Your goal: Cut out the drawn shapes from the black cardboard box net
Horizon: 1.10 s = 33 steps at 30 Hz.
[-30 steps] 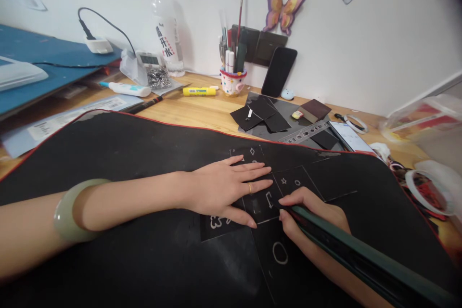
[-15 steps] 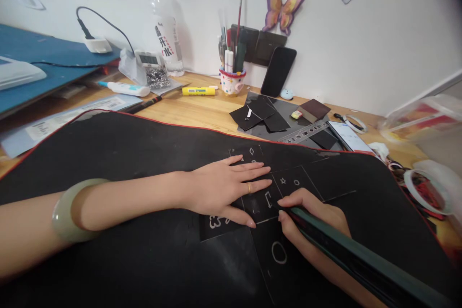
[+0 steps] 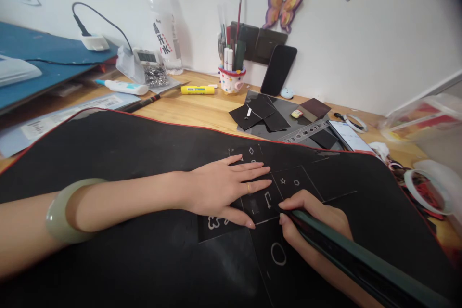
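Had the left hand (image 3: 220,187) palm down on the black paper (image 3: 288,274), fingers straight and spread, holding nothing. Wore a gold ring (image 3: 249,187) on that hand and a pale green bangle (image 3: 74,209) farther up the arm. Pinched a long dark green pen (image 3: 346,245) in the right hand (image 3: 325,216), fingers closed on it near its lower end — pointed down at the paper, just beside a white bracket-like outline (image 3: 267,200) (too dark there to tell whether touching). Saw a small star (image 3: 283,181) and a small circle (image 3: 296,183) above the right hand, a diamond (image 3: 251,151) beyond the left, and a larger circle (image 3: 278,254) nearer the camera, among thin straight lines.

Had the paper spread on a black mat (image 3: 126,154) with a red edge, lying over the wooden counter (image 3: 173,110). Saw beyond the mat a yellow tube (image 3: 197,90), a decorated cup (image 3: 232,81) full of pens and brushes, and a dark phone (image 3: 279,70) leaning on the wall (image 3: 342,43). Found loose black pieces (image 3: 276,118) to the right of the tube, near a small eraser (image 3: 296,114) and a stencil strip (image 3: 305,131) — with a lit screen (image 3: 350,135) just beside the strip. Noticed a clear bottle (image 3: 164,33) upright at the back left (its label printed in dark characters) and a butterfly cutout (image 3: 285,7) on the wall.
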Each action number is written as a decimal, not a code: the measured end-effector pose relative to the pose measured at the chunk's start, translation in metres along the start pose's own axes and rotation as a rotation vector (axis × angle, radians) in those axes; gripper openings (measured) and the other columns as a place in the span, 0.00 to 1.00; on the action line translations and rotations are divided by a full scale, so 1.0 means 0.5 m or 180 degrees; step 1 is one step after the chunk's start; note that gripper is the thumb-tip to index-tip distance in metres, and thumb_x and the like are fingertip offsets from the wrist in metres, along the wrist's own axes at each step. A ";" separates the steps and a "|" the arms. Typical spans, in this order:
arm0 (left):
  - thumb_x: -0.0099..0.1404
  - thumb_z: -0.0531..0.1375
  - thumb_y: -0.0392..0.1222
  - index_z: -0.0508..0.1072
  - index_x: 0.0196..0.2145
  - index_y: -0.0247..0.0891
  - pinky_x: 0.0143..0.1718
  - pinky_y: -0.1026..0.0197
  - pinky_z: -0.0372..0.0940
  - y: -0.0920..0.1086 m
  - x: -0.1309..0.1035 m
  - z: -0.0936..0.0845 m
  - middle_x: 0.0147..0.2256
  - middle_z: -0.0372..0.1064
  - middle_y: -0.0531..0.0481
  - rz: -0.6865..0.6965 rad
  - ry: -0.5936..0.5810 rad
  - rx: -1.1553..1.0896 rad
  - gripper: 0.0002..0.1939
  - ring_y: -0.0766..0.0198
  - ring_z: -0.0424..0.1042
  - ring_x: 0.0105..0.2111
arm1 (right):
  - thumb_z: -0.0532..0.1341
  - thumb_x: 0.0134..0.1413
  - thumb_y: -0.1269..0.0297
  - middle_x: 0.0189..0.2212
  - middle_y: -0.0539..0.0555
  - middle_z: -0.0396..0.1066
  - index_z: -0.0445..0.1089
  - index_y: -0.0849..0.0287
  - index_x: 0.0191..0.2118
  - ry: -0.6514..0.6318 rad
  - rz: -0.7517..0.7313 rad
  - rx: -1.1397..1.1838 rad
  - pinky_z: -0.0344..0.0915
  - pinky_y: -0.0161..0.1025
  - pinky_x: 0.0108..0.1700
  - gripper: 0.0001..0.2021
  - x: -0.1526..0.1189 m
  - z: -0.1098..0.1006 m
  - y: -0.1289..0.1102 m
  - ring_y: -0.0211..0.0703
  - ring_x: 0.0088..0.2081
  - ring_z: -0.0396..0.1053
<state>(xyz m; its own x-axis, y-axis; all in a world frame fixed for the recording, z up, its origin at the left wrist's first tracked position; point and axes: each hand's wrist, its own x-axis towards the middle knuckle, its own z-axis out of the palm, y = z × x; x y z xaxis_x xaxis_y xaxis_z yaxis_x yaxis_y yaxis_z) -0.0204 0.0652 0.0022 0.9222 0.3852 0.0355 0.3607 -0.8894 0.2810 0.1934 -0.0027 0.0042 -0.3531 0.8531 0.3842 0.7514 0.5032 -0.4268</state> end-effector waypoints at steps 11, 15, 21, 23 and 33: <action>0.60 0.48 0.63 0.46 0.61 0.37 0.59 0.48 0.37 0.000 0.000 -0.003 0.62 0.38 0.42 -0.0006 -0.0021 -0.0018 0.38 0.55 0.39 0.61 | 0.57 0.44 0.72 0.15 0.41 0.65 0.63 0.55 0.28 -0.0028 0.0260 0.0115 0.59 0.28 0.20 0.04 -0.008 -0.005 -0.007 0.30 0.14 0.63; 0.61 0.47 0.63 0.46 0.61 0.37 0.59 0.49 0.37 0.000 0.000 -0.002 0.62 0.38 0.42 0.0010 -0.0018 0.0000 0.38 0.55 0.40 0.61 | 0.57 0.45 0.70 0.15 0.42 0.66 0.64 0.54 0.29 0.0014 0.0531 0.0181 0.60 0.29 0.19 0.04 -0.001 -0.008 -0.008 0.32 0.16 0.64; 0.61 0.46 0.63 0.45 0.61 0.38 0.60 0.50 0.36 0.001 0.000 -0.001 0.62 0.37 0.43 -0.0009 -0.0049 0.0056 0.38 0.57 0.37 0.62 | 0.57 0.46 0.70 0.17 0.42 0.67 0.65 0.54 0.30 -0.0167 0.0623 0.0260 0.61 0.28 0.20 0.04 0.004 -0.005 -0.008 0.32 0.17 0.65; 0.61 0.45 0.64 0.45 0.61 0.38 0.60 0.50 0.35 0.001 0.000 -0.001 0.62 0.36 0.44 -0.0022 -0.0066 0.0065 0.38 0.58 0.37 0.62 | 0.58 0.45 0.70 0.17 0.41 0.67 0.65 0.54 0.31 -0.0205 0.0644 0.0284 0.61 0.28 0.21 0.05 0.003 -0.004 -0.009 0.31 0.17 0.65; 0.61 0.45 0.64 0.45 0.61 0.37 0.59 0.46 0.37 0.000 -0.001 -0.001 0.62 0.36 0.44 -0.0029 -0.0067 0.0026 0.38 0.57 0.37 0.62 | 0.57 0.47 0.71 0.15 0.42 0.66 0.65 0.55 0.30 -0.0191 0.0520 0.0234 0.59 0.28 0.20 0.04 -0.001 -0.002 -0.009 0.31 0.15 0.64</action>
<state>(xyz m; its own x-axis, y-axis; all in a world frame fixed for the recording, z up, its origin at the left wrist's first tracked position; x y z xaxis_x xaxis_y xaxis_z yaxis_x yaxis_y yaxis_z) -0.0209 0.0653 0.0028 0.9216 0.3880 0.0128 0.3700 -0.8879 0.2733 0.1909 -0.0057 0.0068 -0.2638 0.9299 0.2563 0.7595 0.3641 -0.5391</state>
